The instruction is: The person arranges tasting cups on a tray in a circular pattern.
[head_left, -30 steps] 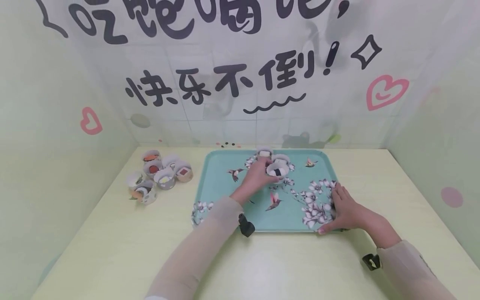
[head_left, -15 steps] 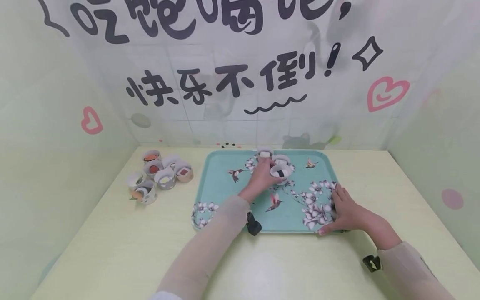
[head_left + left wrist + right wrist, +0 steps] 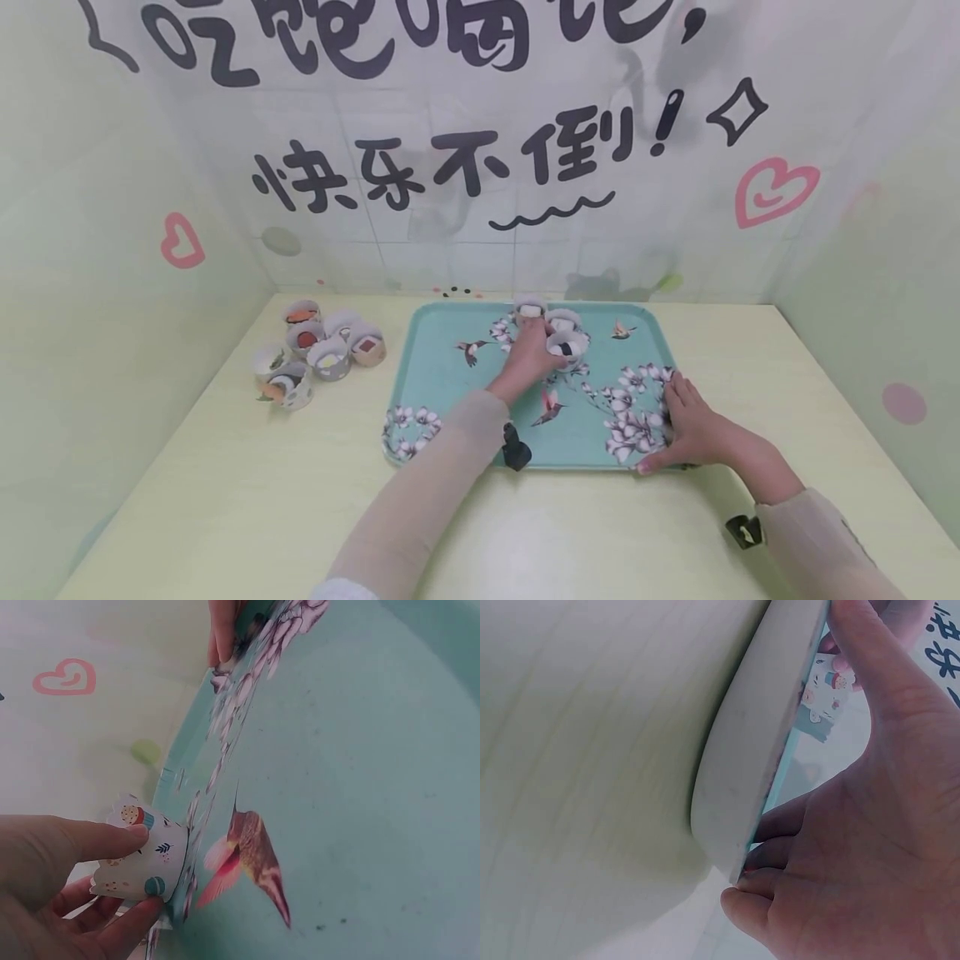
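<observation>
Head view: left grip [image 3: 531, 354], holding paper cup [image 3: 568, 350], shifted slightly right.

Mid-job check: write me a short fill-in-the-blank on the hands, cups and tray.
1. The person's ____ hand holds a round white printed paper cup.
2. Inside that cup, a white food-like piece has a ____ band.
3. The right hand touches a rectangular teal flower-printed tray at its near ____ corner.
4. Besides the held cup, ____ pale round paper cups stand on the tray.

Missing words: left, black, right, two.
</observation>
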`<state>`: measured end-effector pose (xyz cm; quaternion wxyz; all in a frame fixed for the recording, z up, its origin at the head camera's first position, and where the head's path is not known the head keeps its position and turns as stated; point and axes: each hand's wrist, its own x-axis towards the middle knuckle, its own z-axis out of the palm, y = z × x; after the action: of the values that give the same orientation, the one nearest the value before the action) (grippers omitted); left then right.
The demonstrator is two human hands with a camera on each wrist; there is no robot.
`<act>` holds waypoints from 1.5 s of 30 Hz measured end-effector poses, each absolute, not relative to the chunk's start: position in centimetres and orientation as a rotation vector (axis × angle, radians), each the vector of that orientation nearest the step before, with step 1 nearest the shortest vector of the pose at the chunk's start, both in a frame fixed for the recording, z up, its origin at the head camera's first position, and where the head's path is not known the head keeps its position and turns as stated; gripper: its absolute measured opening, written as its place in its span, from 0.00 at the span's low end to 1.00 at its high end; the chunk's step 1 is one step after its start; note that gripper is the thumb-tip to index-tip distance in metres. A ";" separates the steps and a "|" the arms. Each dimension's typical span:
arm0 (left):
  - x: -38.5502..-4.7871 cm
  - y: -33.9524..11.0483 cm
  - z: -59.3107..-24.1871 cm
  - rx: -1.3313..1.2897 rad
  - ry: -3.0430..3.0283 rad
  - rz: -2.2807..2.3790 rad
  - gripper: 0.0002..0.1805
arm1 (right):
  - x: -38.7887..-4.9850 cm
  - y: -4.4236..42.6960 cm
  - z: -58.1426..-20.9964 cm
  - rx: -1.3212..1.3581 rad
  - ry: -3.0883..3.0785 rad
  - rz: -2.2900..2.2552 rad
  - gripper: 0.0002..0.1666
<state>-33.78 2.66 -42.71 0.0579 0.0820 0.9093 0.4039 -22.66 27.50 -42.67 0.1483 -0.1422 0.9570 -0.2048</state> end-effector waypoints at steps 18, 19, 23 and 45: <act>-33.8 2.8 -43.0 0.244 2.754 1.217 0.26 | -22.5 27.3 -42.4 -0.404 2.750 -0.574 0.84; -33.8 2.8 -42.9 0.246 2.748 1.222 0.27 | -22.5 27.3 -42.4 -0.405 2.751 -0.574 0.84; -33.7 2.5 -42.5 0.254 2.734 1.236 0.28 | -22.5 27.3 -42.4 -0.390 2.743 -0.565 0.84; -33.1 -0.1 -40.5 0.238 2.653 1.375 0.30 | -22.6 27.4 -42.3 -0.387 2.727 -0.559 0.86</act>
<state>-33.11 -0.07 -40.48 0.0720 0.0793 0.8827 0.4576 -22.63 27.37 -42.34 0.1650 -0.1360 0.9570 -0.1962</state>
